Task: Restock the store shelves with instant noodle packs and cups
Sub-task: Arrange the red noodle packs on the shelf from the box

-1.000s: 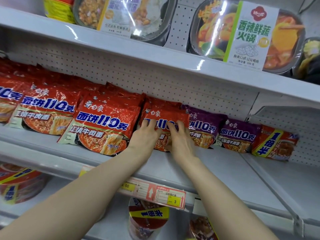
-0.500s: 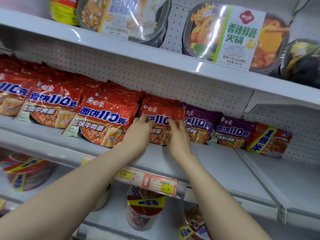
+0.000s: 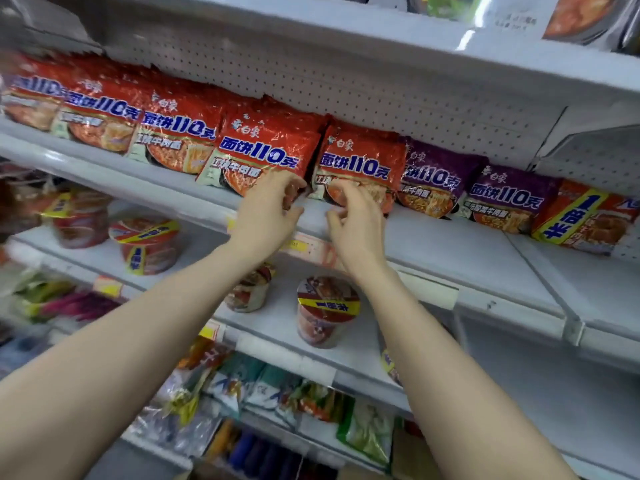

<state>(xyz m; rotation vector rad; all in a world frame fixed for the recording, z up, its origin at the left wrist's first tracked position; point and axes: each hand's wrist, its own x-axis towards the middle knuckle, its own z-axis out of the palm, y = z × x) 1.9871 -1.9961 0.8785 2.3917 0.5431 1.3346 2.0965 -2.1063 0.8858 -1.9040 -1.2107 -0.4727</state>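
Head view, the only one given: both forearms reach up and forward to the middle shelf point(image 3: 450, 244), where a row of noodle packs leans back against the perforated rear panel, each pack's long axis running along the shelf. The left hand point(image 3: 266, 209) is narrow, its thumb and curled fingers pinching the lower right corner of the centre red pack point(image 3: 261, 150). The right hand point(image 3: 358, 225) has its fingers loosely curled in front of the lower edge of the last red pack point(image 3: 360, 164); whether they grip or merely touch it cannot be told. This last red pack lies just ahead of and above the right hand, overlapped on its left by the centre red pack and touching the purple pack point(image 3: 433, 174) on its right. The seam between the two red packs falls between the hands, so each hand is nearer its own pack. Any squaring-up would probably run sideways along the shelf. Noodle cups, such as the nearest cup point(image 3: 327, 310), stand on the shelf below.
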